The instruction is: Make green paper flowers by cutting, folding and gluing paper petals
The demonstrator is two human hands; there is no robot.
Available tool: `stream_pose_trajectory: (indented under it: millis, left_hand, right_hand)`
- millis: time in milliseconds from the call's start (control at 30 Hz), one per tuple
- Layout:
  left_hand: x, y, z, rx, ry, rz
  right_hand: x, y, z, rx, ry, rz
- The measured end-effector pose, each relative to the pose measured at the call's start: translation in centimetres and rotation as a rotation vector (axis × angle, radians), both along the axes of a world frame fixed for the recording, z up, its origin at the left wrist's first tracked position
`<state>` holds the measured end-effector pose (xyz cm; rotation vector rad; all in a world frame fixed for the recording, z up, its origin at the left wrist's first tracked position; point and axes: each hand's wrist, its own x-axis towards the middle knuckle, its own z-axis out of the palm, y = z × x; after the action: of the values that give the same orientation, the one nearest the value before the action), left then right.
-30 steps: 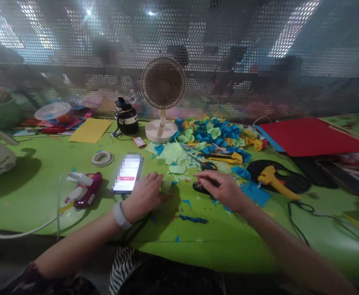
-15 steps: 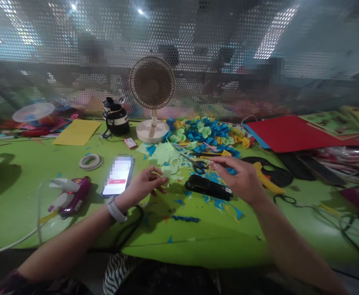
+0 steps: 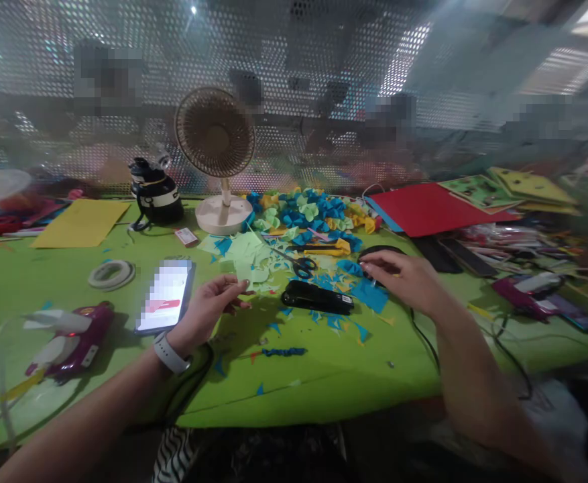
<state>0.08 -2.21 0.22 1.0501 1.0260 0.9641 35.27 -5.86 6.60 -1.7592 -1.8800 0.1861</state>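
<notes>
My left hand [image 3: 218,302], with a pale watch [image 3: 171,352] on its wrist, hovers with thumb and fingers drawn together beside light green paper pieces [image 3: 253,268]. Whether a bit of paper sits in that pinch, I cannot make out. Farther right, my right hand [image 3: 407,278] has curled fingers near a blue paper piece [image 3: 371,295]; what lies beneath the palm is hidden. Between both hands lies a black stapler [image 3: 318,297]. Behind it are dark-handled scissors [image 3: 304,267] and a yellow-and-black cutter [image 3: 324,249]. A dark blue twisted strip [image 3: 283,351] rests nearer me.
Folded paper flowers [image 3: 308,211] are heaped beside a desk fan [image 3: 216,134]. On the left are a phone [image 3: 165,298], a tape roll [image 3: 111,275] and a purple power strip [image 3: 80,342]. Red sheets [image 3: 434,208] and another purple power strip [image 3: 525,298] are at right.
The view has turned to the right. My right hand has moved a little away from the scissors, toward where a yellow glue gun lay, now covered from sight. My left hand stays by the green paper.
</notes>
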Motion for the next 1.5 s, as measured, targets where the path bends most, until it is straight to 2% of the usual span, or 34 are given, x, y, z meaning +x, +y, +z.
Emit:
stream_pose_trajectory:
  millis: [100,233,333,633,800,867,1000,1300,1500]
  left_hand:
    - [0.2,-0.1,0.1,0.007,0.013,-0.004]
    - [0.4,0.0,0.4,-0.041,-0.001,0.018]
    - [0.6,0.0,0.4,-0.061,-0.014,-0.005]
    - [1.4,0.2,-0.3,-0.051,-0.095,-0.016]
    - [1.2,0.3,-0.7,-0.099,-0.109,-0.014]
    - [1.1,0.3,-0.7,-0.095,-0.105,-0.019]
    - [0.8,0.2,-0.6,-0.087,-0.131,0.014]
    - [0.9,-0.2,-1.1,-0.123,-0.167,-0.037]
    - [0.5,-0.1,-1.0,-0.086,-0.172,-0.014]
  right_hand:
    - [0.6,-0.6,0.2,-0.057,-0.023,0.033]
    - [1.5,-0.8,0.8,-0.028,-0.019,-0.012]
    - [1.3,-0.5,0.7,-0.071,-0.041,-0.005]
    - [-3.4,-0.4,0.8,-0.305,-0.135,0.278]
    - [-6.1,0.1,-1.0,-0.151,-0.355,0.336]
    - [-7.2,0.6,-1.9,-0.167,-0.425,0.358]
    - [-8.1,1.7,-2.4,-0.237,-0.480,0.345]
    - [-7.7,2.1,-1.8,-0.242,-0.586,0.277]
    - [-7.6,2.2,-1.9,-0.220,-0.573,0.285]
